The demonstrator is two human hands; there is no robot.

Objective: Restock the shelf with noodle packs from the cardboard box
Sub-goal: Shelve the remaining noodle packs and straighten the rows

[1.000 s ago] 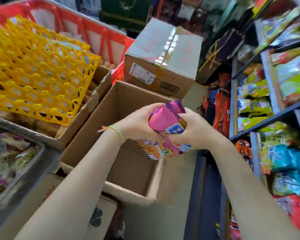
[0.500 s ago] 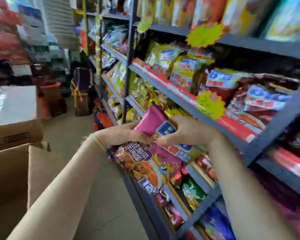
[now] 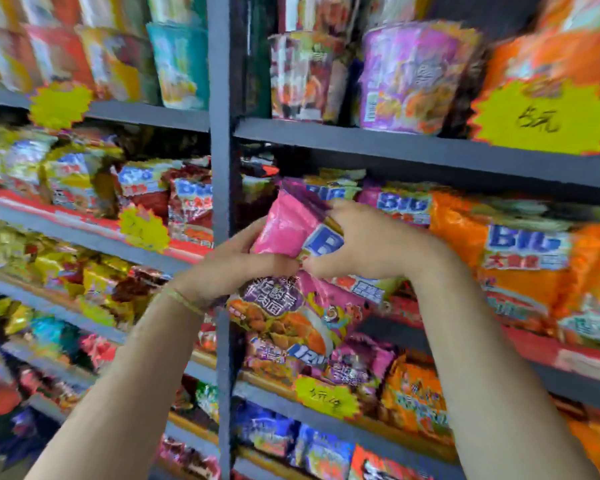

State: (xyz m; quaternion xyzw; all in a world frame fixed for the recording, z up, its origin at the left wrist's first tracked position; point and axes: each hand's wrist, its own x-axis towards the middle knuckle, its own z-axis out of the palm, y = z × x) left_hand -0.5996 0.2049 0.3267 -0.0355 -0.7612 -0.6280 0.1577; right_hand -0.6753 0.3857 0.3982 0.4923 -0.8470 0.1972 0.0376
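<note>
Noodle packs (image 3: 291, 271) in head view: pink bundle held up in front of grey shelf (image 3: 395, 150), just right of upright post (image 3: 220, 202), level with row of orange packs (image 3: 520, 258). Left hand (image 3: 236, 265) clamped on bundle's left edge, thin band on wrist. Right hand (image 3: 368, 244) wrapped over top right corner, fingers curled shut on it. Cup noodles (image 3: 409, 74) on tier above, yellow starburst tag (image 3: 541, 119) on shelf lip. Whole shot pretty blurry tbh.
</note>
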